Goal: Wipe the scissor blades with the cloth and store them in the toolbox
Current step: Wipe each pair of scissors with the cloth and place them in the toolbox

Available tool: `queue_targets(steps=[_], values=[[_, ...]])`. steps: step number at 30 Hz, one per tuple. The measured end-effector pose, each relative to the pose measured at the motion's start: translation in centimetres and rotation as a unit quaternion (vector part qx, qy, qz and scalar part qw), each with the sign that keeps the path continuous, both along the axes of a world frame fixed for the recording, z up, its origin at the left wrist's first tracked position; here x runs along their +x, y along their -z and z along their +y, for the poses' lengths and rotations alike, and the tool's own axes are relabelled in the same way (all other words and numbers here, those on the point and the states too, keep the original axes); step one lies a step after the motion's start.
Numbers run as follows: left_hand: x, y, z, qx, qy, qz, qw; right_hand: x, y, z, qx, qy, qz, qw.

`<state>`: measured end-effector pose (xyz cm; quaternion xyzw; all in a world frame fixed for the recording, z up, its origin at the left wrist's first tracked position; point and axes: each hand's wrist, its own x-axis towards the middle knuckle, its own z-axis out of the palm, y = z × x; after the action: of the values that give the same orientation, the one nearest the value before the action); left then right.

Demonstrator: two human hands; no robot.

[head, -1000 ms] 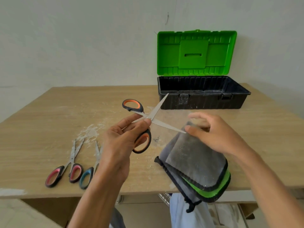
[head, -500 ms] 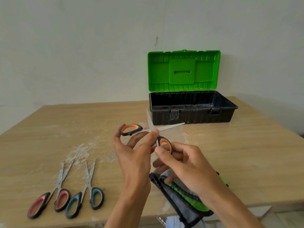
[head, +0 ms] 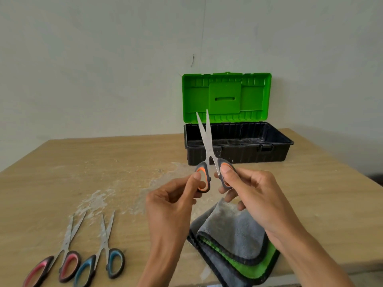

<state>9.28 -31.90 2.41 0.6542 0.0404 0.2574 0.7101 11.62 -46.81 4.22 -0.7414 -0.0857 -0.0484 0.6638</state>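
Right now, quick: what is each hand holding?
Left hand: pinching one handle loop of the orange-and-grey-handled steel scissors.
Right hand: pinching the other handle loop of the same scissors.

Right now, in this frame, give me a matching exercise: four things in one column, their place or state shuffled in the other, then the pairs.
Things
1. orange-handled scissors
2. toolbox
3. grey cloth
4. pink-handled scissors

Place or state
A. lying flat at the near left of the table
B. lid up, at the far side of the table
C. held by the left hand and the right hand, blades pointing up
D. folded, overhanging the near table edge

Pairs: 1-C, 2-B, 3-D, 4-A
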Motion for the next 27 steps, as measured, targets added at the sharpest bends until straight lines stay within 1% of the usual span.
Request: queue_targets(steps=[4, 7, 8, 9, 11, 12, 15, 18, 20, 22, 24, 26, 27], values=[[-0.1, 0.2, -0.9, -0.069, 0.058, 0.029, 0.996, 0.3, -0.7, -0.6, -0.023, -0.015, -0.017, 0.999], [-0.2, 0.3, -1.5, -0.111, 0.066, 0.036, 0.991, 0.3, -1.2, -0.8, -0.052, -0.02, -0.031, 0.998], [-0.1, 0.2, -1.6, -0.114, 0.067, 0.038, 0.99, 0.4, -1.3, -1.0, -0.085, -0.005, -0.045, 0.995], [0.0, 0.2, -1.7, -0.115, 0.067, 0.037, 0.99, 0.5, -1.2, -1.1, -0.143, 0.018, -0.065, 0.987], [0.2, 0.0, -1.6, -0.109, 0.061, 0.028, 0.992, 0.7, -1.1, -1.4, -0.27, 0.061, -0.095, 0.956], [0.4, -0.2, -1.5, -0.101, 0.058, 0.022, 0.993, 0.9, -1.1, -1.6, -0.291, 0.067, -0.095, 0.95], [1.0, -0.6, -0.9, -0.073, 0.06, 0.013, 0.995, 1.5, -1.0, -2.1, -0.242, 0.026, -0.077, 0.967], [1.8, -0.8, -0.8, -0.062, 0.07, 0.016, 0.996, 2.1, -1.0, -2.6, -0.18, 0.043, -0.088, 0.979], [2.6, -0.9, -1.1, -0.053, 0.078, 0.024, 0.995, 2.5, -1.3, -2.8, -0.157, 0.05, -0.086, 0.983], [3.8, -1.2, -1.5, -0.047, 0.093, 0.038, 0.994, 3.1, -1.7, -3.3, -0.17, 0.051, -0.088, 0.98], [5.1, -1.5, -2.0, -0.042, 0.109, 0.054, 0.992, 4.4, -2.0, -4.1, -0.205, 0.064, -0.085, 0.973], [6.5, -1.7, -2.5, -0.033, 0.122, 0.066, 0.99, 6.2, -2.2, -5.0, -0.217, 0.072, -0.052, 0.972], [7.3, -1.8, -2.7, -0.026, 0.125, 0.072, 0.989, 7.3, -2.4, -5.4, -0.2, 0.073, -0.026, 0.977]])
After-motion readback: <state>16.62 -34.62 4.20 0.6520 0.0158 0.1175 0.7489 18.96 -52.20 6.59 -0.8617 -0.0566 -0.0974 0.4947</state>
